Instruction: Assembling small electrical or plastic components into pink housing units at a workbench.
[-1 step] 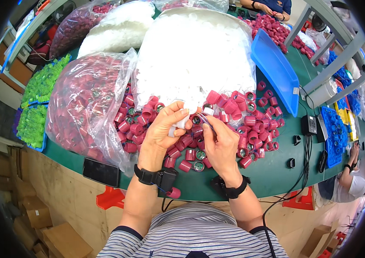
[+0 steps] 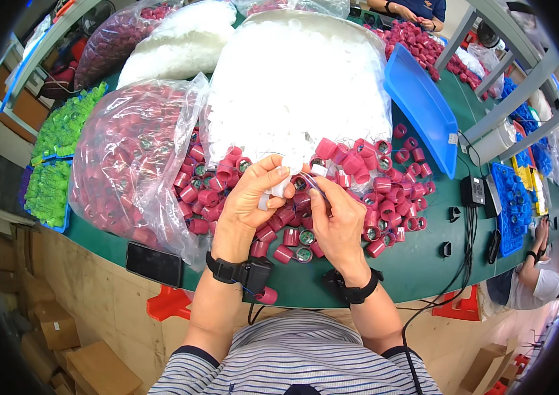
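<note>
Left hand point(image 2: 253, 197) and right hand point(image 2: 337, 220) pinch a white piece point(image 2: 281, 187) together.

One head-worn fisheye view looks steeply down, close over the green table point(image 2: 418, 263), rim bent.

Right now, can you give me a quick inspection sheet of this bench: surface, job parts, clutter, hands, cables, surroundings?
Surface: green table, mostly covered, bare near the front edge.
Job's things: loose red caps heaped at the middle; small white piece pinched in the left hand.
Clutter: clear bag of red caps, big bag of white parts, blue tray, black phone.
Hands: left hand and right hand meet over the caps, both wearing black wristbands.
Cables: black cables run off the right front edge.
Surroundings: green parts at left, cardboard boxes on the floor, another person at right.
</note>
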Tool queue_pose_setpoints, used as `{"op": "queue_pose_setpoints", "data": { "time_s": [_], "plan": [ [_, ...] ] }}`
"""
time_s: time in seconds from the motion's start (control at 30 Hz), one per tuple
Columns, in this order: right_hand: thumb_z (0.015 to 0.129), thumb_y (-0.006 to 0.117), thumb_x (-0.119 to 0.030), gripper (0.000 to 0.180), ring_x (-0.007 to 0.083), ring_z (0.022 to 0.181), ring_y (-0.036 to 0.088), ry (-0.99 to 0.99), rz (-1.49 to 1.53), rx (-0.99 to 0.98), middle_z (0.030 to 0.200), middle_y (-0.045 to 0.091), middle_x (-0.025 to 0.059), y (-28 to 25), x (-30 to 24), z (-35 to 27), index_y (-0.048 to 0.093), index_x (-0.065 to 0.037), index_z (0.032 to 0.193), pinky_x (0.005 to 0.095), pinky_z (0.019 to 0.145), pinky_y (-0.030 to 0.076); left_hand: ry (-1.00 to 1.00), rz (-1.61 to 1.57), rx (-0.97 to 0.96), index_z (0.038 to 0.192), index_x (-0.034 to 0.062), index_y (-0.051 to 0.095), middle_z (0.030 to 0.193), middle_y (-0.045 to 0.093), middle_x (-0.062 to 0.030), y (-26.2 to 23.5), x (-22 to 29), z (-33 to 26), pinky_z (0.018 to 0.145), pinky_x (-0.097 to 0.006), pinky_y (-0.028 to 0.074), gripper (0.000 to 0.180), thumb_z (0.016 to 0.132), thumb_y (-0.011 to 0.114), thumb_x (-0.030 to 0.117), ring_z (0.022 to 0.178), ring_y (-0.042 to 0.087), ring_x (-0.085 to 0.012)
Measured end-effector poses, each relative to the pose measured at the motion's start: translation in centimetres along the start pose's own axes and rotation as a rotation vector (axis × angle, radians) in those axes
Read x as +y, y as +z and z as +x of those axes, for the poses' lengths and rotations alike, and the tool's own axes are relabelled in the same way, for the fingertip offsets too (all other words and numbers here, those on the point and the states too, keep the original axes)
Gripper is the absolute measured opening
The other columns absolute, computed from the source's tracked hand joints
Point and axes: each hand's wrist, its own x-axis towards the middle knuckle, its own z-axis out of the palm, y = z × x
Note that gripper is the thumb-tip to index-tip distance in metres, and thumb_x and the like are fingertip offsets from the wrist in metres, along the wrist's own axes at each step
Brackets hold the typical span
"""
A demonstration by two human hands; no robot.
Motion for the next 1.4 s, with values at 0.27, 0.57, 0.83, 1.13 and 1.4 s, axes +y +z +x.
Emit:
{"op": "queue_pose_setpoints", "data": {
  "time_s": [0.27,0.57,0.83,1.13,1.4],
  "plan": [
    [0.083,0.068,0.000,0.019,0.0305,0.063,0.066,-0.028,-0.065,-0.017,0.082,0.068,0.0150,0.0,0.2,0.4,0.066,0.001,0.102,0.0365,0.056,0.052,-0.010,-0.028,-0.009,0.115,-0.0013,0.057,0.112,0.064,-0.0214,-0.3,-0.4,0.7,0.042,-0.016,0.044,0.023,0.093,0.062,0.006,0.067,0.061,-0.0134],
    [0.083,0.068,0.001,0.019,0.0299,0.062,0.065,-0.059,-0.133,-0.051,0.079,0.067,0.0132,0.5,0.7,-0.1,0.067,-0.001,0.101,0.0362,0.055,0.050,0.087,0.013,0.032,0.100,0.0033,0.060,0.103,0.069,-0.0155,0.6,-1.0,-0.1,0.042,-0.016,0.041,0.009,0.095,0.063,0.011,0.065,0.064,-0.0114],
    [0.082,0.068,-0.002,0.020,0.0305,0.060,0.063,-0.153,-0.234,0.039,0.073,0.064,0.0110,1.9,1.1,0.6,0.067,-0.005,0.101,0.0387,0.053,0.048,0.219,0.057,0.227,0.101,0.0033,0.058,0.101,0.068,-0.0182,1.6,-1.5,0.8,0.041,-0.019,0.041,0.018,0.099,0.059,0.022,0.065,0.063,-0.0150],
    [0.084,0.068,-0.003,0.017,0.0261,0.059,0.065,-0.039,-0.170,0.045,0.082,0.070,0.0125,0.0,0.6,0.0,0.068,-0.002,0.102,0.0340,0.054,0.050,0.147,-0.220,0.259,0.113,0.0022,0.050,0.114,0.062,-0.0241,0.4,-1.2,1.2,0.042,-0.020,0.044,0.028,0.098,0.061,0.023,0.072,0.062,-0.0169],
    [0.066,0.089,-0.028,0.053,0.0184,0.056,0.061,-0.022,0.079,-0.692,0.079,0.065,0.0052,-3.3,-4.4,-6.1,0.058,-0.008,0.103,0.0304,0.051,0.049,0.233,-0.474,0.129,0.119,0.0070,0.046,0.131,0.056,-0.0237,-0.5,1.5,1.4,0.043,-0.022,0.044,0.028,0.099,0.059,0.021,0.081,0.067,-0.0222]
  ]
}}
